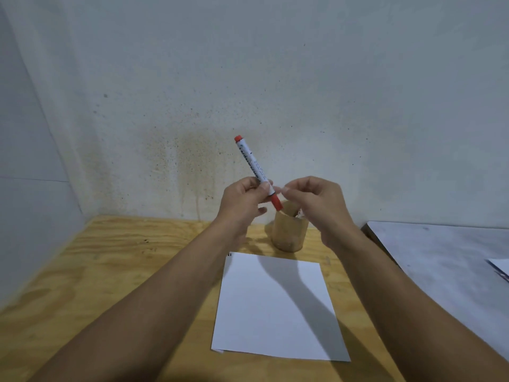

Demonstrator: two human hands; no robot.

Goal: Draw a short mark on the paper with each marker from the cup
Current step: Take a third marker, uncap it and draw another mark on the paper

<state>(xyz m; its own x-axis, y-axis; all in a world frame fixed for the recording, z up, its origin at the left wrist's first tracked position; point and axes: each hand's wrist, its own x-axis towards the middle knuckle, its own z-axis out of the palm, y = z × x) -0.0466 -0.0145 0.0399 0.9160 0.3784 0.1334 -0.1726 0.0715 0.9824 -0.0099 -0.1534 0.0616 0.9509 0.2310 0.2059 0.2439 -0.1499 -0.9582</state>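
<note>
My left hand (243, 201) is raised above the table and grips a white marker (254, 166) with a red cap and red end plug; the marker tilts up and to the left, cap end pointing down. My right hand (316, 205) hovers just right of the cap, fingers curled with the tips close together, holding nothing that I can see. Behind and below both hands stands a tan cardboard cup (287, 232), its opening partly hidden by my right hand. A white sheet of paper (275, 307) lies flat on the wooden table (110, 271) in front of the cup.
A stained white wall rises right behind the cup. At the right, a grey board (440, 257) rests on the table's edge, with a sheet corner (500, 268) on it. A small dark mark (229, 254) sits by the paper's far left corner.
</note>
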